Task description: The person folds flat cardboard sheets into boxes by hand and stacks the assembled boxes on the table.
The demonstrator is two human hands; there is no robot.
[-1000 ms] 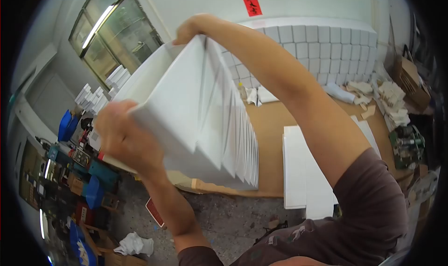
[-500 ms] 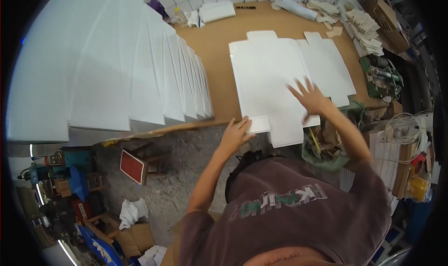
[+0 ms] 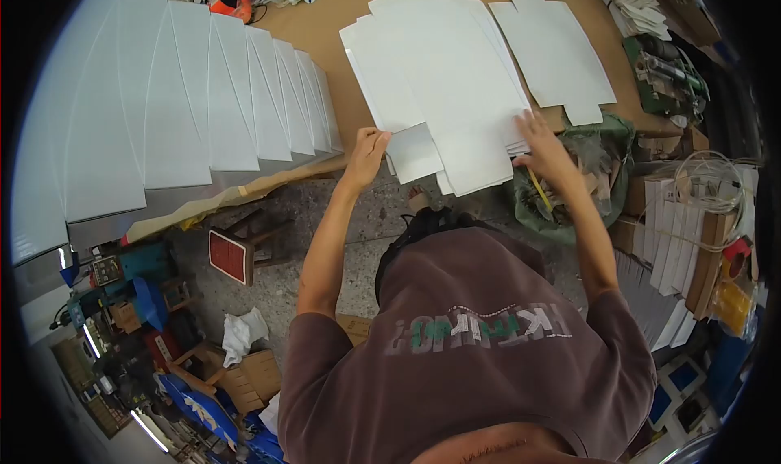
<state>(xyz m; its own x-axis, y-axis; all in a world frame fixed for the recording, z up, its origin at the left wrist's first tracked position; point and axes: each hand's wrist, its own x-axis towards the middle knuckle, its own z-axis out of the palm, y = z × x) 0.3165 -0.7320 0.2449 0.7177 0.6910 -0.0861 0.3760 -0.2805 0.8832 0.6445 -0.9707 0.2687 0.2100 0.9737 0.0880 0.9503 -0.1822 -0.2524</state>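
A loose stack of flat white die-cut box blanks (image 3: 439, 65) lies on the brown table in front of me, their edges fanned out of line. My left hand (image 3: 368, 156) is closed on the near left corner of the stack, fingertips pinching a side flap (image 3: 413, 153). That flap looks greyer than the sheet beside it. At the near right edge, my right hand (image 3: 547, 148) rests against the blanks with fingers stretched out and thumb apart. A second white blank (image 3: 557, 53) lies just to the right of the stack, apart from it.
A row of standing white boxes (image 3: 175, 89) fills the table's left side. On the right are a green tool (image 3: 669, 73), a green bag (image 3: 561, 224) of scraps and stacked white pieces (image 3: 671, 236). A red-topped stool (image 3: 229, 255) stands on the floor left of me.
My right hand has gone from spread above the blank to the stack's right edge. The top blank now lies skewed, with a gap to the right-hand blank. The camera view has shifted.
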